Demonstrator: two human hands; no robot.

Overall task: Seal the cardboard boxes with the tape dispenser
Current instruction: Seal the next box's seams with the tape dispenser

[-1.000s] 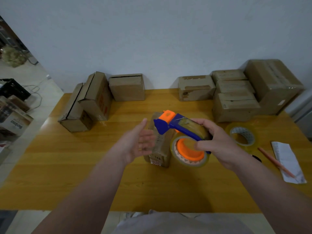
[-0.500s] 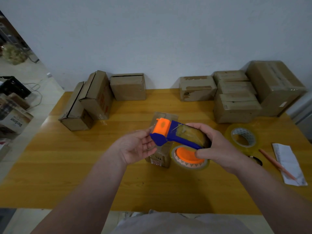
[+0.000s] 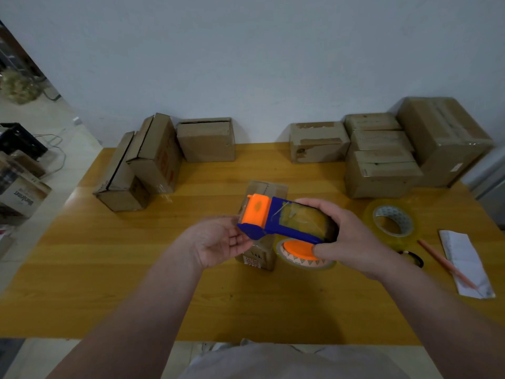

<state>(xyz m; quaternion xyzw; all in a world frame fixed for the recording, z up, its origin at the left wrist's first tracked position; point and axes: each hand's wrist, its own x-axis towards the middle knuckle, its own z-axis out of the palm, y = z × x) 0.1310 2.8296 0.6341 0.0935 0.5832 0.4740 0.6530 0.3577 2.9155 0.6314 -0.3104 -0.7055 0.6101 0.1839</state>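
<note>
**Tape dispenser held over a small box, with sealing seemingly part done**

A wooden table (image 3: 109, 269) seen from above, from the wearer's own head. At far left, against the wall, stand three left boxes (image 3: 157, 151). Dark gaps run along their flaps, so they look unsealed and are probably still to do.

Nearer the middle, the left hand (image 3: 218, 242) lies palm up, its fingers loosely stretched. The tips touch the underside of the dispenser's blue nose, and no tape end shows between them.

The dispenser (image 3: 284, 220) is blue with an orange front and carries a roll on an orange core. It is held level in the air, just above a small box (image 3: 266, 192) that stands upright at the table's centre. The dispenser and the left hand hide much of this box. Whether tape already crosses its top seam cannot be told. This looks like the box in hand, with the strip not yet laid.

The right hand (image 3: 352, 239) grips the rear of the dispenser, fingers curled over the top and thumb underneath by the roll.

To the right, along the wall, sit the right boxes (image 3: 379, 157): one alone, a stack of three and one large. Their flaps lie closed and the large one has a tape-like sheen, so these are likely finished.

At far right lie a spare roll (image 3: 393, 220), a pencil (image 3: 445, 263) and a folded paper (image 3: 464, 263)
</note>
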